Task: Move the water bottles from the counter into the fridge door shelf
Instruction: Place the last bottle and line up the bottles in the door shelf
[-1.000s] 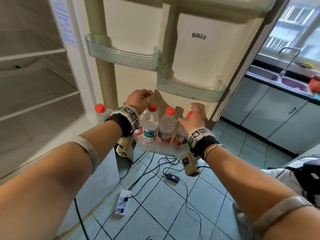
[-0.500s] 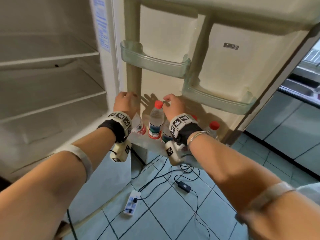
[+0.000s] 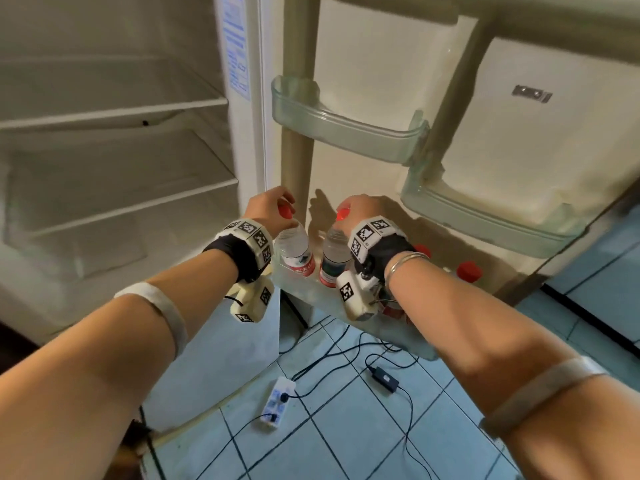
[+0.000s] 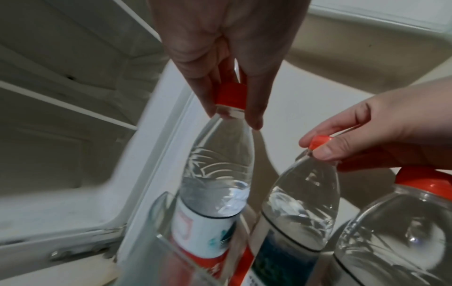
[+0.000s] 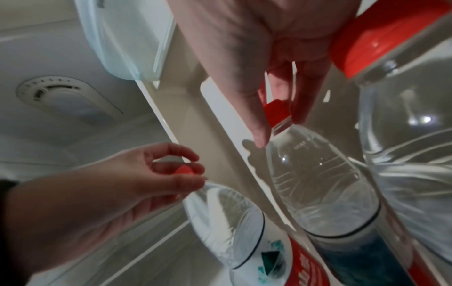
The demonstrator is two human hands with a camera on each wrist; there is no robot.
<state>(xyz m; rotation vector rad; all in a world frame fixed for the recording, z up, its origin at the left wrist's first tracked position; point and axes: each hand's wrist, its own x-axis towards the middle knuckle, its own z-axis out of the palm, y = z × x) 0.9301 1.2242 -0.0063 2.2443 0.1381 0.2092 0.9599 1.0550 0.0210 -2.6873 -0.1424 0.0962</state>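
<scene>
Red screw caps are what both hands hold: the left hand (image 3: 268,211) pinches the cap of the white-labelled bottle (image 3: 294,249) between thumb and fingers, and the right hand (image 3: 365,211) pinches the cap of the dark-labelled bottle (image 3: 334,258) just beside it, at its 3 o'clock. Both bottles stand upright in the bottom door shelf (image 3: 311,296), near its hinge end, with more red-capped bottles (image 3: 467,271) further along toward 3 o'clock, so the task looks close to done. As I judge it, the risk lies in the grip itself: a fingertip pinch on a small ribbed cap gives little control of a full, heavy bottle, so a sideways tug could tip it against its neighbour or over the shelf's low front wall onto the tiled floor (image 3: 346,427), where a power strip (image 3: 277,401) and cables lie. Thin clear plastic, ribbed at the shoulders, forms the bottles; the shelf is smooth, translucent, faintly green plastic with rounded corners.
</scene>
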